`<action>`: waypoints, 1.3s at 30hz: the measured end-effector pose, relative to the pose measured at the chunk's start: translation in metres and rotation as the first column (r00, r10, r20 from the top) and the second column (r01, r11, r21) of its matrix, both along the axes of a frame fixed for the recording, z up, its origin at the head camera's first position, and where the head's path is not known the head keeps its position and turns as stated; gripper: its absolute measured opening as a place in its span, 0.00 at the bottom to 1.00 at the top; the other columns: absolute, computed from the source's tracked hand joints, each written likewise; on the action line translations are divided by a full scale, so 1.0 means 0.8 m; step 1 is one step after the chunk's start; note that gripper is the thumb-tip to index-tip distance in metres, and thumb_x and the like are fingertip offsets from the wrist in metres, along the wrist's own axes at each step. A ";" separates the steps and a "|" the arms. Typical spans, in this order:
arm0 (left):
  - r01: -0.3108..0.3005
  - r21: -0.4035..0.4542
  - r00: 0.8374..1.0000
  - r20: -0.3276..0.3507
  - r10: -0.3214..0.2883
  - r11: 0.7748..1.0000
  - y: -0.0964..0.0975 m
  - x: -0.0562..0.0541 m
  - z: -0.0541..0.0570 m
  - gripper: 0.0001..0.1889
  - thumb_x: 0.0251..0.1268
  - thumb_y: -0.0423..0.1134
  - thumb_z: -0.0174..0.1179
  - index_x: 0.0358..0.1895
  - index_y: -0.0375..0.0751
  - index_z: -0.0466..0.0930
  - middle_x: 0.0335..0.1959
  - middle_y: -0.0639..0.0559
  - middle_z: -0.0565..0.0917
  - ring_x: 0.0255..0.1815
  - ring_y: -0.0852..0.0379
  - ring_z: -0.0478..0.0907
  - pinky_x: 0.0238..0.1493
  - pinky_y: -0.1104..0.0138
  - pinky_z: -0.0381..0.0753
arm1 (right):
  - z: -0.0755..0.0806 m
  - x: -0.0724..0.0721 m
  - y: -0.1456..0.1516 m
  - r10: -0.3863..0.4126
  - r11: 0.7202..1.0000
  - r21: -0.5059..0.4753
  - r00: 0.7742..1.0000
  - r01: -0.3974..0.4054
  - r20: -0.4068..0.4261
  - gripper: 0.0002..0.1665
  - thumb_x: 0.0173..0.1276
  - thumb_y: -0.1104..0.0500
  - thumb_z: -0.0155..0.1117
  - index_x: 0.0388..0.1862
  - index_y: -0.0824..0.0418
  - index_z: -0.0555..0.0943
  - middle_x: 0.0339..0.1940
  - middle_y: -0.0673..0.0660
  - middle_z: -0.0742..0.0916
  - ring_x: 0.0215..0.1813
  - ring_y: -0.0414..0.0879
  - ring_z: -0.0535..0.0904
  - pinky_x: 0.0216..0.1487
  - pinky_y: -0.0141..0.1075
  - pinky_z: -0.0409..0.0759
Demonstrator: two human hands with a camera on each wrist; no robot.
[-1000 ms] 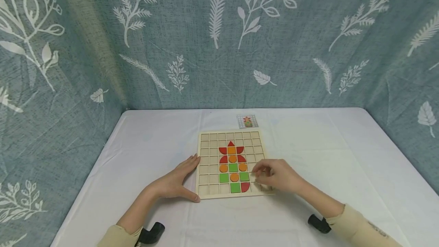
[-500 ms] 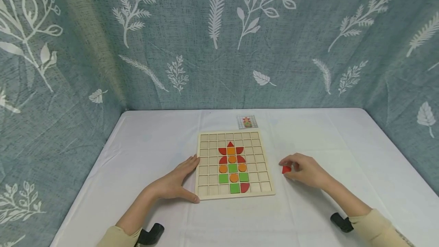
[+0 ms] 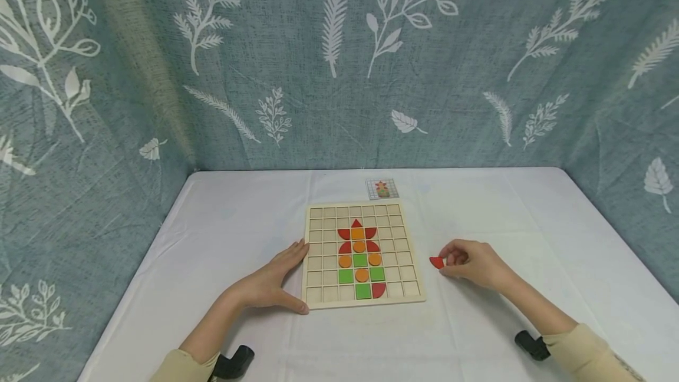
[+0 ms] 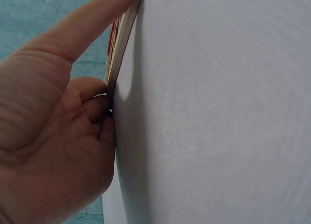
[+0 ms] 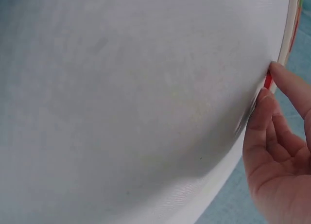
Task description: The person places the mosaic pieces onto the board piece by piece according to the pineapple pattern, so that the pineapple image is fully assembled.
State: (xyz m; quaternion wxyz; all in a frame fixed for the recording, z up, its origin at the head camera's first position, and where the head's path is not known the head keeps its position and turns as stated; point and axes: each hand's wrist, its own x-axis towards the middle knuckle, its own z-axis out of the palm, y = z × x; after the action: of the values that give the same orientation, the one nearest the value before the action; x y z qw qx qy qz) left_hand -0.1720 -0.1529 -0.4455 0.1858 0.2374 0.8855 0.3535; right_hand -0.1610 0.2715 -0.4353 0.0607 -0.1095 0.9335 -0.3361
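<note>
A square wooden grid board lies on the white table, with red, orange and green tiles in its middle columns. My left hand rests along the board's left edge, fingers and thumb spread; in the left wrist view its thumb touches the board's side. Right of the board, my right hand pinches a small red tile at the tabletop. It looks like a quarter circle, partly covered by the fingertips. The right wrist view shows a red sliver of this tile between thumb and finger.
Behind the board lies a small pattern card with a similar coloured figure on a grid. A blue-green curtain with white leaf prints hangs behind the table and along both sides. Black wrist devices sit near both sleeves.
My right hand has moved right, off the board and onto the tabletop beside it, where it handles the red tile. The tile has turned and now juts out left of the fingertips. My left hand stays put.
</note>
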 end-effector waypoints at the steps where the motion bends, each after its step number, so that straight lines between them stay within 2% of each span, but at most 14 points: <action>1: 0.001 0.000 1.000 -0.003 -0.001 1.000 0.000 0.000 0.000 0.64 0.38 0.52 0.80 0.77 0.34 0.47 0.79 0.40 0.45 0.79 0.41 0.37 0.73 0.42 0.43 | 0.000 0.000 0.000 -0.002 1.000 -0.002 1.000 0.002 0.001 0.13 0.56 0.60 0.75 0.39 0.60 0.83 0.25 0.47 0.79 0.30 0.42 0.73 0.30 0.30 0.72; 9: -0.006 -0.004 1.000 -0.001 0.006 1.000 0.001 0.000 0.001 0.64 0.38 0.52 0.79 0.77 0.35 0.47 0.79 0.41 0.45 0.79 0.42 0.37 0.73 0.43 0.43 | 0.000 -0.001 -0.006 -0.013 1.000 -0.014 0.999 0.012 -0.031 0.13 0.56 0.58 0.76 0.39 0.60 0.84 0.28 0.46 0.83 0.32 0.41 0.78 0.34 0.31 0.77; 16: -0.008 -0.001 1.000 0.007 0.008 1.000 0.001 0.001 0.004 0.64 0.38 0.51 0.80 0.77 0.34 0.47 0.79 0.41 0.45 0.79 0.41 0.37 0.73 0.43 0.42 | 0.003 0.000 -0.035 -0.038 0.991 -0.126 0.998 0.043 0.049 0.16 0.57 0.56 0.75 0.43 0.59 0.84 0.30 0.47 0.88 0.33 0.42 0.83 0.35 0.35 0.79; 19: -0.007 -0.001 1.000 0.009 0.007 1.000 0.001 0.002 0.004 0.64 0.38 0.51 0.79 0.77 0.34 0.47 0.79 0.41 0.45 0.79 0.41 0.37 0.73 0.43 0.42 | 0.002 0.001 -0.052 -0.016 0.987 -0.158 0.997 0.027 0.073 0.16 0.57 0.56 0.75 0.43 0.59 0.84 0.29 0.47 0.88 0.33 0.41 0.83 0.35 0.35 0.78; 29: 0.000 0.007 1.000 0.008 0.000 1.000 0.000 0.001 0.003 0.64 0.37 0.51 0.80 0.77 0.33 0.47 0.79 0.39 0.45 0.79 0.40 0.37 0.73 0.42 0.41 | 0.000 0.004 -0.112 0.159 0.970 -0.199 0.985 -0.142 0.070 0.14 0.56 0.55 0.76 0.39 0.58 0.84 0.26 0.45 0.88 0.30 0.39 0.83 0.33 0.32 0.77; 39: 0.012 0.001 1.000 -0.004 -0.012 1.000 -0.001 0.000 0.003 0.64 0.38 0.52 0.79 0.77 0.33 0.47 0.79 0.40 0.45 0.79 0.41 0.37 0.73 0.42 0.42 | 0.000 0.003 -0.159 0.299 0.939 -0.181 0.954 -0.292 0.013 0.10 0.57 0.57 0.75 0.35 0.57 0.83 0.21 0.42 0.84 0.26 0.36 0.79 0.32 0.30 0.78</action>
State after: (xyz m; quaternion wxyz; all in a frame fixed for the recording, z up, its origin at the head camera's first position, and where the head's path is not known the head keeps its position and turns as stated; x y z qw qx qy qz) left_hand -0.1719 -0.1536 -0.4427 0.1861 0.2434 0.8842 0.3526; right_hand -0.1583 0.1443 -0.4356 0.1195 -0.2465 0.8713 -0.4072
